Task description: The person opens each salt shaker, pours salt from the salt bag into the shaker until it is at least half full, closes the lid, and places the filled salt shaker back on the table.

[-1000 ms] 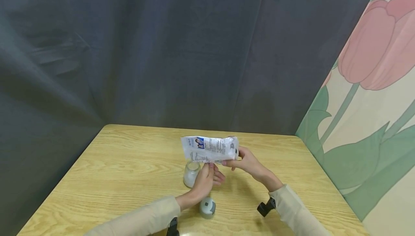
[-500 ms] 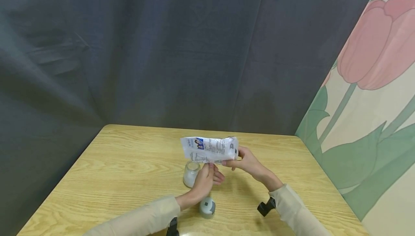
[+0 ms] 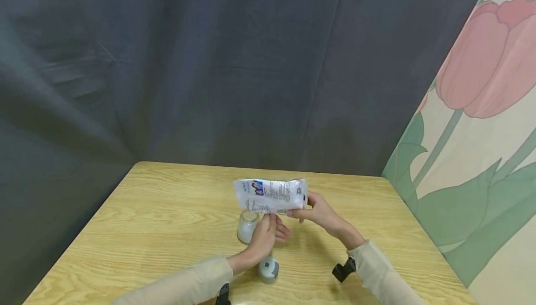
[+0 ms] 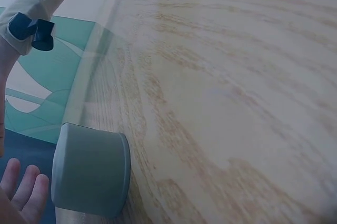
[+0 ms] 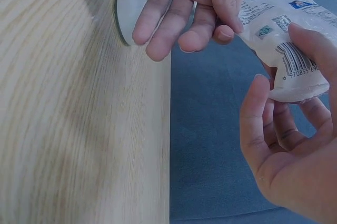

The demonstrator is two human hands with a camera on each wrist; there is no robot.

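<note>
A white printed plastic bag (image 3: 272, 195) is held level above the table, one end over a glass jar (image 3: 247, 227). White stuff shows inside the jar; its kind cannot be made out. My right hand (image 3: 324, 213) grips the bag's right end, with thumb and fingers around the barcode end in the right wrist view. At the bag's lower edge my left hand (image 3: 263, 236) pinches it between thumb and forefinger, its other fingers (image 5: 160, 34) spread loosely. Nearer to me, below the left hand, stands a grey-green, cap-like round piece (image 3: 268, 269), large in the left wrist view.
The wooden table (image 3: 176, 212) carries the jar and the round piece. Behind it hangs a dark curtain (image 3: 234, 72). To the right rises a wall (image 3: 473, 165) painted with tulips. Each wrist wears a black camera (image 3: 344, 268).
</note>
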